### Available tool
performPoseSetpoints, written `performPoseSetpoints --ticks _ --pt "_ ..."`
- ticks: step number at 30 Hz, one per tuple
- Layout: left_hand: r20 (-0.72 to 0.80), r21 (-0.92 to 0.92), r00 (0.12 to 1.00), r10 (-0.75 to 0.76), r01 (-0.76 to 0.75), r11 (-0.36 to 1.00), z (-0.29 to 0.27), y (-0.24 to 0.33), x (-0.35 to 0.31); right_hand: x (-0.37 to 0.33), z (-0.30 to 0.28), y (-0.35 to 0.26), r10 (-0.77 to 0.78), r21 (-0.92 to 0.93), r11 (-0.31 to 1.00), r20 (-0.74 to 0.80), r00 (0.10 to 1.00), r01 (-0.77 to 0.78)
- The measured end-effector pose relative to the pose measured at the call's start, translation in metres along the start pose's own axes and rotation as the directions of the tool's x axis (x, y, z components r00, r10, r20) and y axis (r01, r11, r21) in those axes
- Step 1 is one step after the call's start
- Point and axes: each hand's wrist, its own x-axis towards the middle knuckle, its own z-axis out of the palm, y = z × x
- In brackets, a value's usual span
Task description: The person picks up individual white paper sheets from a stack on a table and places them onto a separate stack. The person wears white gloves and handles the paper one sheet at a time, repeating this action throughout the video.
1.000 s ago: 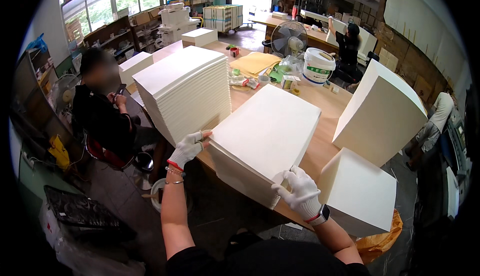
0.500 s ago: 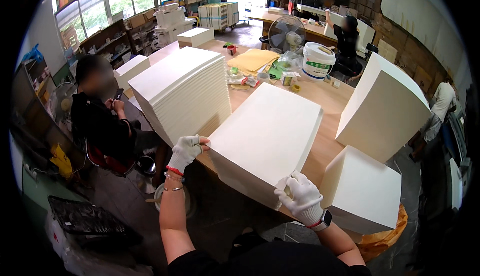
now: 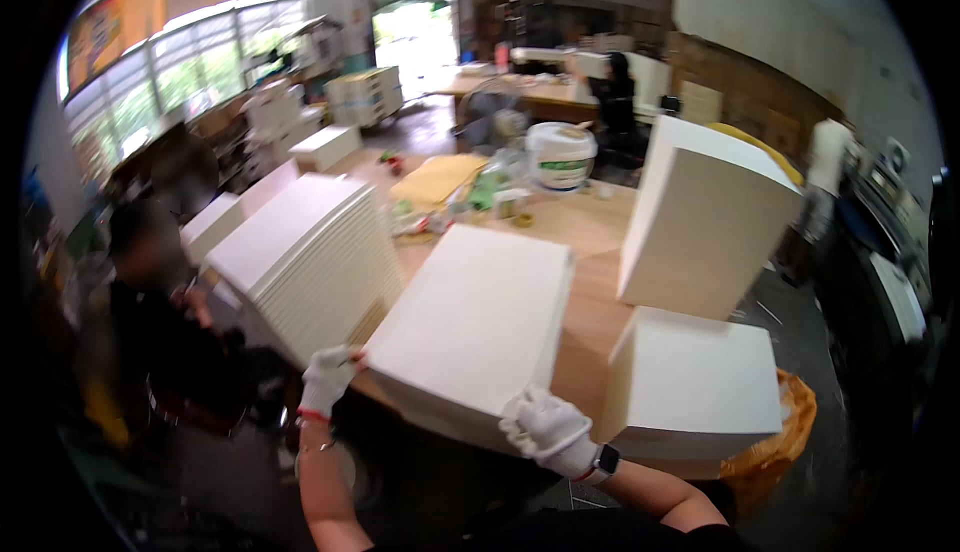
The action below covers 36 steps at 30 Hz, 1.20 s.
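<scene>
Left hand (image 3: pixel 327 380), in a white knit glove with bare fingertips, half curled at the left corner of a thick, rectangular stack of white sheets (image 3: pixel 475 307); whether it pinches the sheets cannot be told. Right hand (image 3: pixel 545 427), likewise white-gloved, fingers bent inward at the stack's lower right corner; blur hides whether it grips. The stack lies flat at the centre of the frame, its long axis running from lower left to upper right, one short end toward the hands. It rests on a light-brown wooden table (image 3: pixel 590 337), between a ridged white stack (image 3: pixel 315 262) at left and a low white block (image 3: pixel 695 372) at right. Containers: a round white plastic bucket with a green label (image 3: pixel 560 162), upper centre, contents not visible; a crumpled orange bag (image 3: pixel 795 427), lower right, contents hidden; a pale round container (image 3: pixel 345 474) beside the left wrist, contents too blurred to tell
</scene>
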Motion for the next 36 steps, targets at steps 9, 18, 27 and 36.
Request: performPoseSetpoints --ticks 9,18,27,36 --pt "-0.003 -0.106 1.0 0.029 -0.03 0.994 -0.005 -0.009 0.003 -0.012 -0.014 -0.004 -0.168 -0.049 0.986 -0.165 0.972 0.162" --pt "-0.446 -0.056 0.732 0.516 -0.598 0.8 0.054 0.105 -0.048 -0.199 -0.111 0.107 -0.062 -0.28 0.941 -0.693 0.718 -0.19" --pt "0.47 -0.502 0.159 0.868 -0.761 0.411 0.269 0.363 -0.143 -0.344 -0.201 0.16 0.339 -0.023 0.65 -0.885 0.318 -0.76" --pt "0.64 -0.466 -0.11 0.761 -0.842 0.271 0.43 0.409 -0.152 -0.316 -0.265 0.123 0.262 -0.347 0.658 -0.727 0.635 -0.668"
